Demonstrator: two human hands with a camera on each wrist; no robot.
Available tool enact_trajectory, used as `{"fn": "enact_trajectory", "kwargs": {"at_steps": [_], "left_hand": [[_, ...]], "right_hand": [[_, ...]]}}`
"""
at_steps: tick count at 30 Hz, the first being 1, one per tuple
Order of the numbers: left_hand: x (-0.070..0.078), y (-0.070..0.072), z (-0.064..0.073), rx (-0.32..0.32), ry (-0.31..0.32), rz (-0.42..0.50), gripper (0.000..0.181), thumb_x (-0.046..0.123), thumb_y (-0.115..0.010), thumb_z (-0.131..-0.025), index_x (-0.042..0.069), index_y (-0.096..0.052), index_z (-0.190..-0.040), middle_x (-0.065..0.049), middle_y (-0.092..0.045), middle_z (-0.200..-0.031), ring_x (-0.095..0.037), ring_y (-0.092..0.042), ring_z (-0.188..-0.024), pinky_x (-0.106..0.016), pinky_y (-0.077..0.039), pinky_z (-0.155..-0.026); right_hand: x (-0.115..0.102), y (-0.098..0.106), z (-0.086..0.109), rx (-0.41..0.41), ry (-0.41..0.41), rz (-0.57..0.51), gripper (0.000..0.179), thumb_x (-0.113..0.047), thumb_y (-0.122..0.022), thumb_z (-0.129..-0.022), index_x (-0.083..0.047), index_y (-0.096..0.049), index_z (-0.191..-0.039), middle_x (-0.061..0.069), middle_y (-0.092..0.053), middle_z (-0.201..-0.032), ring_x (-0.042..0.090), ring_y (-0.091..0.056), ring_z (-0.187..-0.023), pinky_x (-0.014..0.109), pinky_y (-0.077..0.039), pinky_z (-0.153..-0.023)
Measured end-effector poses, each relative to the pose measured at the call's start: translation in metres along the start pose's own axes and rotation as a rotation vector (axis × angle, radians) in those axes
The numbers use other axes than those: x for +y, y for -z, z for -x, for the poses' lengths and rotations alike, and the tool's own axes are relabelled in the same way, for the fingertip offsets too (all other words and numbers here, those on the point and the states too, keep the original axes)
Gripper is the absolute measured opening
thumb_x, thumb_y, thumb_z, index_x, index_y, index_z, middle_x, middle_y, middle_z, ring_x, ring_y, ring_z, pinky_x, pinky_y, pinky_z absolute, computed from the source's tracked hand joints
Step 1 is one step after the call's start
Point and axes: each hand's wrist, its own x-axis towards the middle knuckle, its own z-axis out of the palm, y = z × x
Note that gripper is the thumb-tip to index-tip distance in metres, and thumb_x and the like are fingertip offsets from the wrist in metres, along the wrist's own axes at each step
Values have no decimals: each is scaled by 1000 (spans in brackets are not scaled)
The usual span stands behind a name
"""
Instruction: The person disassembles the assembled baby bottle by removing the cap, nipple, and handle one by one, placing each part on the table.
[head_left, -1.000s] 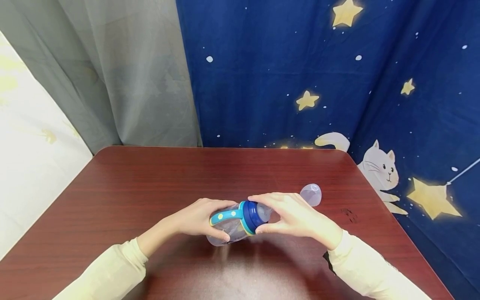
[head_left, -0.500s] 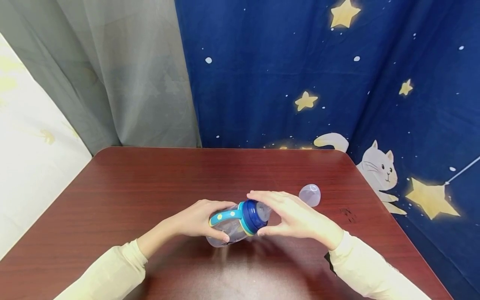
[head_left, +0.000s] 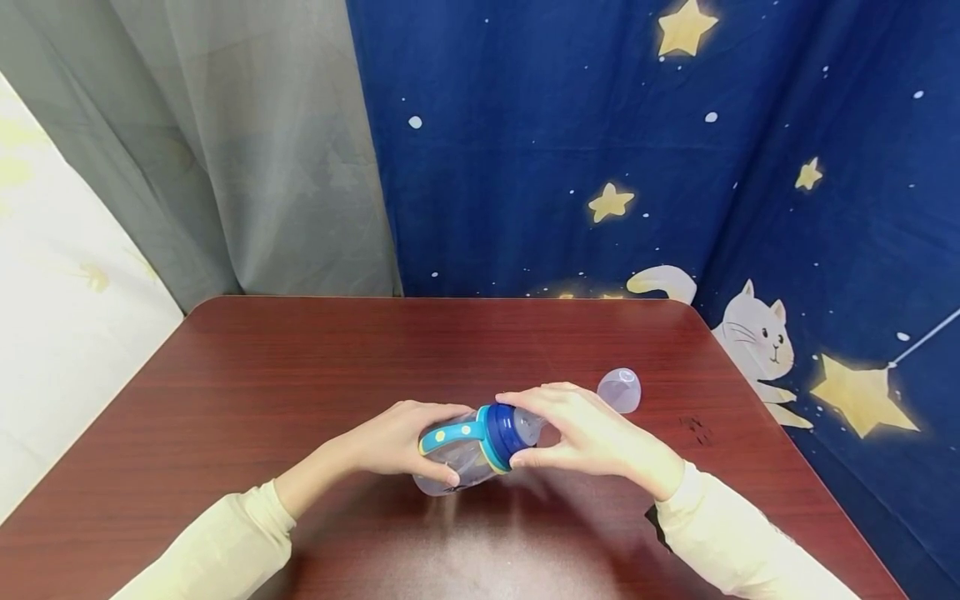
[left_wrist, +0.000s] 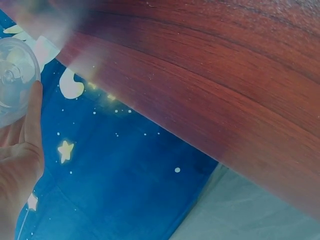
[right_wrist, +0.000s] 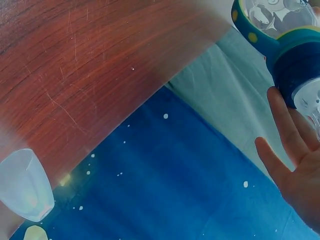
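A clear baby bottle point(head_left: 471, 463) is tilted over the table, its nipple end toward the right. It has a teal handle point(head_left: 453, 432) with yellow dots and a dark blue collar point(head_left: 507, 437). My left hand point(head_left: 396, 437) grips the bottle's body, thumb on the near side and fingers on the far side. With thumb and fingers, my right hand point(head_left: 588, 427) holds the blue collar from opposite sides. The clear nipple point(head_left: 528, 425) sits under that palm. In the left wrist view the bottle's base point(left_wrist: 17, 75) shows against the left fingers.
A translucent dome-shaped cap point(head_left: 620, 390) stands on the table just beyond the right hand. The reddish-brown wooden table point(head_left: 315, 350) ends at a grey curtain point(head_left: 300, 167) and a blue star-patterned curtain point(head_left: 510, 167).
Half a second ago my right thumb stood slightly off the collar; now it presses against it again. The left hand and the bottle have hardly moved.
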Motion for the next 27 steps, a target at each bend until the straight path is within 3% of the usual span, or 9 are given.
{"fn": "enact_trajectory", "kwargs": {"at_steps": [5, 17, 27], "left_hand": [[-1, 0, 0, 6, -2, -9, 74, 58, -66, -66, 18, -47, -125, 13, -56, -100, -3, -53, -83, -22, -46, -68], [-2, 0, 1, -4, 0, -3, 73, 57, -66, -66, 18, -46, -125, 13, -56, -100, -3, -52, -83, -22, -46, -68], [-4, -1, 2, 9, -13, -9, 73, 57, -66, -67, 17, -47, -125, 12, -56, -101, -3, -53, -83, -22, -46, -68]], "right_hand": [[3, -2, -1, 13, 70, -32, 62, -49, -62, -76, -16, -48, -126, -6, -52, -119, 8, -46, -109, 45, -27, -94], [5, -3, -1, 29, 140, -62, 62, -40, -69, -73, -16, -47, -126, -3, -49, -124, 9, -42, -114, 48, -25, -94], [4, -2, 0, 17, 154, -59, 62, -48, -59, -79, -16, -43, -129, -4, -42, -130, 11, -37, -118, 42, -27, -95]]}}
